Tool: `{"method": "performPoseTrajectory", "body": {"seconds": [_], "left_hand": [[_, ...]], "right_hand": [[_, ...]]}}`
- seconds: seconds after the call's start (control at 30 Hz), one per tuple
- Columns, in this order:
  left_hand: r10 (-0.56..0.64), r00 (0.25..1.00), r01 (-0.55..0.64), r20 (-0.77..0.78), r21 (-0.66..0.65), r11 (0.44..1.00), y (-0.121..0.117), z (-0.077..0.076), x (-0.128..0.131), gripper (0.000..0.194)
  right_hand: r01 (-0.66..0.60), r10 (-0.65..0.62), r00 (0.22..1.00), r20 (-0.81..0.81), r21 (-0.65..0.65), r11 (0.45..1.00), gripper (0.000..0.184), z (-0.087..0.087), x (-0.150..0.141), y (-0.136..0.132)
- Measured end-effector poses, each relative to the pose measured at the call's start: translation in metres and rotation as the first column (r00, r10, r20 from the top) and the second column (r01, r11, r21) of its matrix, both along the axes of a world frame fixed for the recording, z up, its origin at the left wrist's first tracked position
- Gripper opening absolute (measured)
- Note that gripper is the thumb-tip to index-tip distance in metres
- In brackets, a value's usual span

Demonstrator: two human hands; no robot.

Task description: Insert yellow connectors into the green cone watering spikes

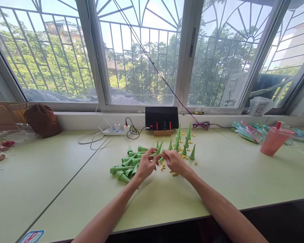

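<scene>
My left hand is closed around a green plant-watering spike whose tip points up. Against the spike's lower side, the fingers of my right hand are pinched together; what sits between them is too small to make out. Left of my hands lies a loose pile of green spikes. Beyond my right hand, several green spikes stand upright, some stacked, such as one stack with small yellow pieces sticking out of its sides. Small yellow parts are scattered on the table under and beside my hands.
Behind the spikes, a phone leans on a dark tablet. A power strip with cables is to their left. A pink cup stands at right, near bagged strips. A brown pouch sits far left.
</scene>
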State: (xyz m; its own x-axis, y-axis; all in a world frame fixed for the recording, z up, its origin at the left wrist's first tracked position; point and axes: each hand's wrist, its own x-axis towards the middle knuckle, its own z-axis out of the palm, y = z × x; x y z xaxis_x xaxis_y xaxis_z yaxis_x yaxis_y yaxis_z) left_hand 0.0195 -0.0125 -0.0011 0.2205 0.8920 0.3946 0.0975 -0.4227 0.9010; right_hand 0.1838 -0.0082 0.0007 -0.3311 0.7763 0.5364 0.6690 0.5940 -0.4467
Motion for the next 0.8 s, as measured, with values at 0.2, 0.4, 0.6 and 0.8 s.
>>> {"method": "performPoseTrajectory", "body": {"seconds": [0.2, 0.4, 0.6, 0.8], "left_hand": [[-0.017, 1.0, 0.017, 0.012, 0.006, 1.0, -0.0004, 0.0017, 0.0002, 0.033], [0.023, 1.0, -0.023, -0.013, 0.005, 1.0, 0.0017, -0.0025, 0.001, 0.035], [0.072, 0.997, -0.072, -0.031, -0.007, 0.997, 0.0045, -0.0057, 0.0032, 0.037], [0.086, 0.996, -0.085, 0.003, -0.039, 0.996, 0.0062, -0.0036, 0.0031, 0.037]], "right_hand": [[-0.004, 0.004, 1.0, 0.008, -0.022, 1.0, 0.028, 0.0001, 0.0003, -0.0005], [-0.018, 0.017, 0.999, -0.051, -0.023, 1.0, 0.03, 0.0003, -0.0002, -0.0007], [-0.046, 0.048, 0.986, -0.161, 0.017, 0.999, 0.03, 0.0034, -0.0032, -0.0025], [-0.1, 0.099, 0.97, -0.221, 0.007, 0.995, 0.009, 0.0042, -0.0042, -0.0042]]}}
